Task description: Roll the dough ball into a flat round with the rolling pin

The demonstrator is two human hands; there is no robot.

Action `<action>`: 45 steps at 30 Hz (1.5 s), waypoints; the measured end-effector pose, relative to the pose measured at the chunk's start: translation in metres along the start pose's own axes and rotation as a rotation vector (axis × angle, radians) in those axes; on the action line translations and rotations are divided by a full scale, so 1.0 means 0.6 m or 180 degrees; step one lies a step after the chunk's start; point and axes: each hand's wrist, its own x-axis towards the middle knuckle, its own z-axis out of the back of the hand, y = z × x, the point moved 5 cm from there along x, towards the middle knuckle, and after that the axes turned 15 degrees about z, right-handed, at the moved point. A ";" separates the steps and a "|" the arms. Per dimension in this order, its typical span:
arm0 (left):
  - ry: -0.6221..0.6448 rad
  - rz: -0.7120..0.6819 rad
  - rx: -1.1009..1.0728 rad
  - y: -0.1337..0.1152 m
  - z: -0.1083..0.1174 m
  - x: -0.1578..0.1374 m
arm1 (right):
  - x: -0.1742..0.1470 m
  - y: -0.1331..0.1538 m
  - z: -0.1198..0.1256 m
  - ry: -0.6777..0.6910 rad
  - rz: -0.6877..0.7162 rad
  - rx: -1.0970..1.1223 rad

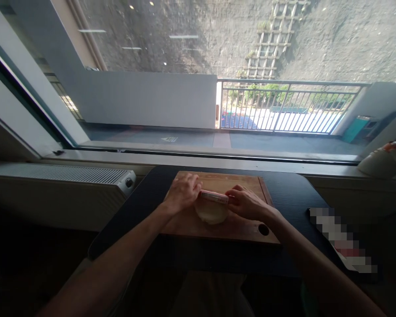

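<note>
On a wooden cutting board (198,229) lies a flat, round, pale piece of dough (212,213). A short, pinkish, printed tube (214,196) lies across the dough's far part. My left hand (184,190) has its fingers closed at the tube's left end. At the other end, the fingers of my right hand (246,201) are closed on the tube, with the wrist over the board's right side. The tube's two ends are hidden in my fingers.
The board rests on a dark table (288,189) below a large window. A radiator (127,180) stands left of the table. At the table's right edge lies a dark-edged flat object (341,240), its surface blurred out. A white object (379,160) sits on the sill at right.
</note>
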 end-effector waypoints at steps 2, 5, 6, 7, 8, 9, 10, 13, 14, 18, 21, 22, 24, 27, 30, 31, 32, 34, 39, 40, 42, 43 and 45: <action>0.0135 -0.0099 0.0188 -0.001 -0.029 -0.022 | 0.010 -0.009 -0.009 0.0127 -0.0335 0.0156; 0.0224 -0.0135 0.0284 0.002 -0.042 -0.039 | 0.023 -0.023 -0.015 -0.0137 -0.0813 -0.0214; 0.0265 -0.0104 0.0322 0.003 -0.041 -0.036 | 0.026 -0.026 -0.016 -0.0244 -0.0936 -0.0405; 0.0278 -0.0030 0.0374 0.004 -0.039 -0.029 | 0.029 -0.029 -0.017 -0.0334 -0.1020 -0.0570; 0.0266 0.0080 0.0433 0.005 -0.037 -0.020 | 0.032 -0.031 -0.018 -0.0406 -0.1043 -0.0704; 0.0230 0.0202 0.0484 0.006 -0.036 -0.009 | 0.034 -0.031 -0.019 -0.0460 -0.1002 -0.0812; 0.0186 0.0310 0.0517 0.008 -0.035 0.000 | 0.035 -0.029 -0.020 -0.0514 -0.0935 -0.0895; 0.0214 0.0341 0.0478 0.010 -0.042 0.003 | 0.026 -0.015 -0.020 -0.0644 -0.0791 -0.1061; 0.0266 0.0278 0.0445 0.011 -0.045 -0.004 | 0.020 -0.008 -0.021 -0.0645 -0.0762 -0.1083; 0.0417 0.0037 0.0353 0.017 -0.048 -0.030 | 0.014 0.005 -0.026 -0.0595 -0.0747 -0.1053; 0.0522 0.0120 0.0430 0.017 -0.053 -0.008 | 0.040 -0.024 -0.024 -0.0320 -0.0976 -0.0853; 0.0596 0.0204 0.0469 0.017 -0.057 0.004 | 0.050 -0.036 -0.023 -0.0205 -0.1075 -0.0771; 0.0731 0.0371 0.0527 0.017 -0.063 0.020 | 0.061 -0.051 -0.022 -0.0075 -0.1192 -0.0667; 0.0687 0.0424 0.0550 0.019 -0.060 0.006 | 0.047 -0.039 -0.025 -0.0316 -0.1098 -0.0811; 0.0564 0.0299 0.0559 0.022 -0.053 -0.026 | 0.024 -0.016 -0.032 -0.0640 -0.0929 -0.1066; 0.0564 0.0288 0.0574 0.023 -0.053 -0.027 | 0.023 -0.015 -0.034 -0.0649 -0.0925 -0.1079; 0.0597 0.0312 0.0594 0.024 -0.055 -0.023 | 0.027 -0.020 -0.034 -0.0603 -0.0967 -0.1037; 0.0805 0.0482 0.0639 0.024 -0.064 0.002 | 0.045 -0.041 -0.032 -0.0406 -0.1131 -0.0869; 0.1272 0.0731 0.0689 0.026 -0.078 0.035 | 0.058 -0.053 -0.026 -0.0347 -0.1258 -0.0815; 0.1199 0.0656 0.0683 0.027 -0.075 0.025 | 0.049 -0.043 -0.029 -0.0445 -0.1202 -0.0885; 0.0997 0.0478 0.0650 0.030 -0.068 0.002 | 0.030 -0.022 -0.037 -0.0608 -0.1063 -0.1021; 0.0914 0.0412 0.0630 0.031 -0.066 -0.007 | 0.024 -0.016 -0.040 -0.0647 -0.1009 -0.1061; 0.0859 0.0427 0.0605 0.032 -0.065 -0.006 | 0.027 -0.020 -0.041 -0.0640 -0.0980 -0.1027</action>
